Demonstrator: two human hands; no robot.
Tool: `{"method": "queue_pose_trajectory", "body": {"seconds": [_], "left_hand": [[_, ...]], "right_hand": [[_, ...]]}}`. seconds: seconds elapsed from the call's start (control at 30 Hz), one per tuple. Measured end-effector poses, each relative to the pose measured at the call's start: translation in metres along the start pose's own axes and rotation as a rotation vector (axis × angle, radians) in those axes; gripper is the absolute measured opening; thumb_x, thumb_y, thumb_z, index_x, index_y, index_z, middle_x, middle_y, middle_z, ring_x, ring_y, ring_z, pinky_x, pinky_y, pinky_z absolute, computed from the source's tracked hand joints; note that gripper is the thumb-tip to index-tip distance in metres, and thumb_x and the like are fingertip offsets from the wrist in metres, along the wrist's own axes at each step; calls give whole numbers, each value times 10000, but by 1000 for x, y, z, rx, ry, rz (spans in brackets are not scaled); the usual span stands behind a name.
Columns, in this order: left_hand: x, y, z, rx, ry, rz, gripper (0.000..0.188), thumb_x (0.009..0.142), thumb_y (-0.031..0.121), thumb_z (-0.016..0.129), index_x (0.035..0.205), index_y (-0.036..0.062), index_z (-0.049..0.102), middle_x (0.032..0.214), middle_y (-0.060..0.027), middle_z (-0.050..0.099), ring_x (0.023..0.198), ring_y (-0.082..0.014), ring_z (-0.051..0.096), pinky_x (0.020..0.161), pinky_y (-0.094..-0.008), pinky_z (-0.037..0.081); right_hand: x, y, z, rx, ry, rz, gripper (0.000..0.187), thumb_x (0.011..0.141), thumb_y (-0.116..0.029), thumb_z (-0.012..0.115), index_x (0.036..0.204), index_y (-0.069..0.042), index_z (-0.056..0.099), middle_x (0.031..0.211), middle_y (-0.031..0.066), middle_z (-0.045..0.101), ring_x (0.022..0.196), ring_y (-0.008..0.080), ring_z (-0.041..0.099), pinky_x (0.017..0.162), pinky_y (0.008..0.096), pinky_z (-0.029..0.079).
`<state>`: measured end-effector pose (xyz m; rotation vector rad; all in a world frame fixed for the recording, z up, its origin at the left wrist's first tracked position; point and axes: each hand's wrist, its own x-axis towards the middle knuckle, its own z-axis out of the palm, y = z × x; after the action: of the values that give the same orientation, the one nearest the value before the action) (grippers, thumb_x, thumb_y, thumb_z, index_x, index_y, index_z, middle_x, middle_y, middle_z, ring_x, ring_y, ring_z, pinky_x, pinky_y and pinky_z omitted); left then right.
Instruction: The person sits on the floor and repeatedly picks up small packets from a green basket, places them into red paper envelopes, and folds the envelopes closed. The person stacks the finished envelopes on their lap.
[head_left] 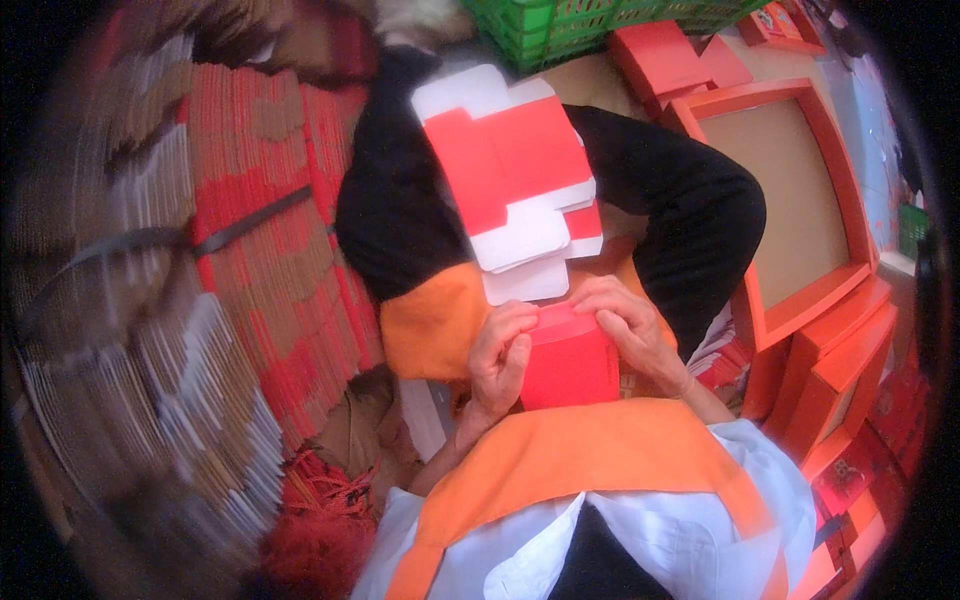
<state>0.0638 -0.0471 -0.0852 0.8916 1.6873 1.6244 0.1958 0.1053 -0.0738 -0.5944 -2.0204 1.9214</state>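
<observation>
Close to my body I hold a small red cardboard box between both hands. My left hand is closed on its left upper edge, the thumb lying along the side. On the right upper edge, the bent fingers and thumb of my right hand press along the top. Whether a flap is tucked in there cannot be made out. Just beyond the box, several flat red and white carton blanks lie overlapped across my lap, their white tabs pointing toward my hands.
Bundled stacks of flattened cartons with a dark strap fill the left side. Red cords are heaped at lower left. A green crate stands ahead. On the right are an orange-red tray and red boxes.
</observation>
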Motion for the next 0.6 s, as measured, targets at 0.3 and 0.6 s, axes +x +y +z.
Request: {"method": "queue_pose_trajectory", "body": {"seconds": [0.3, 0.6], "left_hand": [[4, 11, 6, -48, 11, -171, 170, 783, 1, 476, 942, -4, 537, 1023, -131, 550, 983, -237, 516, 877, -322, 402], [-5, 1, 7, 8, 57, -4, 84, 799, 7, 540, 881, 5, 560, 980, -119, 581, 979, -250, 526, 872, -346, 405]], "right_hand": [[3, -11, -4, -54, -33, 55, 152, 838, -19, 471, 936, 5, 585, 985, 104, 597, 967, 248, 527, 851, 332, 399], [-2, -3, -8, 2, -103, 20, 164, 822, -10, 490, 941, 16, 600, 994, 112, 601, 1013, 254, 521, 876, 339, 397]]}}
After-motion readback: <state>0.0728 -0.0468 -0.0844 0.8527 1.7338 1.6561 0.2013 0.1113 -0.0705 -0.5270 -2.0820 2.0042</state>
